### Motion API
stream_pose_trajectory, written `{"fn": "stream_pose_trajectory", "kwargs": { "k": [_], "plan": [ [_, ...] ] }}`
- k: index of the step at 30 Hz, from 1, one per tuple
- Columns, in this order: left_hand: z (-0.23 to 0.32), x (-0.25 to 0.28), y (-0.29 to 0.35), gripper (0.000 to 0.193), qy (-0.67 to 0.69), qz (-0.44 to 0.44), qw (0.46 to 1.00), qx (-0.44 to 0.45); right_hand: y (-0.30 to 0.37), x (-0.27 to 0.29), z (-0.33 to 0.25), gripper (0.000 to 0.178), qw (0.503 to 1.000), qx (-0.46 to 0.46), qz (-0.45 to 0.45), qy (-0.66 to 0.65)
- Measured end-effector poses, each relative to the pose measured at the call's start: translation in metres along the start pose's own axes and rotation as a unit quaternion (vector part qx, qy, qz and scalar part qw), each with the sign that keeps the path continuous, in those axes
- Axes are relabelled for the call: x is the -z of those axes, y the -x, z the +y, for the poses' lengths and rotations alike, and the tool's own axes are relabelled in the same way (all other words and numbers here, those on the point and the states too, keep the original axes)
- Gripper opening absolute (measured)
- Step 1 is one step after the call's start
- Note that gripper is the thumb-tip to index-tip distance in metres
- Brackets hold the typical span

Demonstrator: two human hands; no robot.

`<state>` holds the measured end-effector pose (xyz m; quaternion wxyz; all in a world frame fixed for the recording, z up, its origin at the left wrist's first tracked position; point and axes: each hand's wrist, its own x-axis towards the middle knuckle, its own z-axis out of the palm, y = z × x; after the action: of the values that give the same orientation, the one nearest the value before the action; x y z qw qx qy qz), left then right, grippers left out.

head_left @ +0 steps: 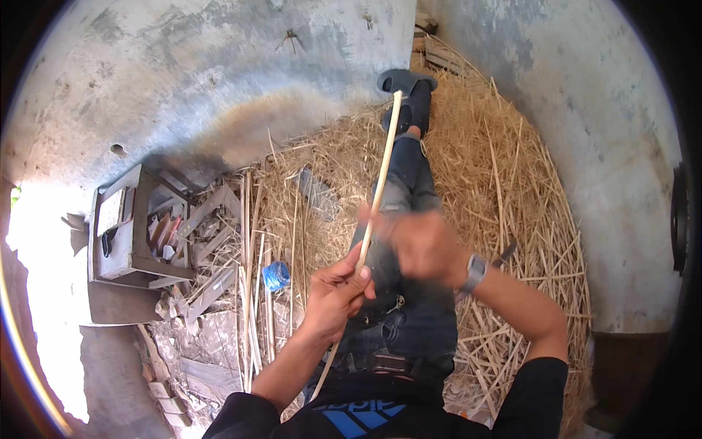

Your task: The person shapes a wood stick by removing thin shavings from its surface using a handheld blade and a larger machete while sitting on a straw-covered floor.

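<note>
A long pale strip, apparently split bamboo (387,150), runs from my lap up over my outstretched legs (409,172). My left hand (342,289) is closed round its lower part, with the thumb lying along it. Just above, my right hand (424,245) is blurred by motion; its fingers look curled, and a fingertip reaches the strip. What it grips, if anything, is smeared and hidden. A dark, narrow object (504,253) sticks out past my right forearm near the watch (475,271); I cannot tell whether it belongs to a tool in that hand.
Straw-like shavings (504,175) cover the floor around my legs. Several long strips (252,256) lie left of me, beside a blue roll (276,276). A wooden box (135,227) with odds and ends stands farther left. Grey walls (219,66) rise ahead and at right.
</note>
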<state>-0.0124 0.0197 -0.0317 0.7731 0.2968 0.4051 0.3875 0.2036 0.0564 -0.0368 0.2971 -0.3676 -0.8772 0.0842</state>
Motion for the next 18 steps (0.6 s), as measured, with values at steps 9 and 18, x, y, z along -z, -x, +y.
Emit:
{"fn": "stream_pose_trajectory", "kwargs": {
  "k": [9,18],
  "plan": [
    [0.000,-0.001,0.003,0.039,-0.018,-0.001,1.000,0.008,-0.001,-0.002,-0.010,0.073,0.998,0.016,0.022,-0.056],
    [0.000,0.006,0.012,0.039,0.006,-0.043,0.998,0.050,-0.038,0.024,0.037,0.071,0.986,-0.030,0.159,0.035]
  ]
}}
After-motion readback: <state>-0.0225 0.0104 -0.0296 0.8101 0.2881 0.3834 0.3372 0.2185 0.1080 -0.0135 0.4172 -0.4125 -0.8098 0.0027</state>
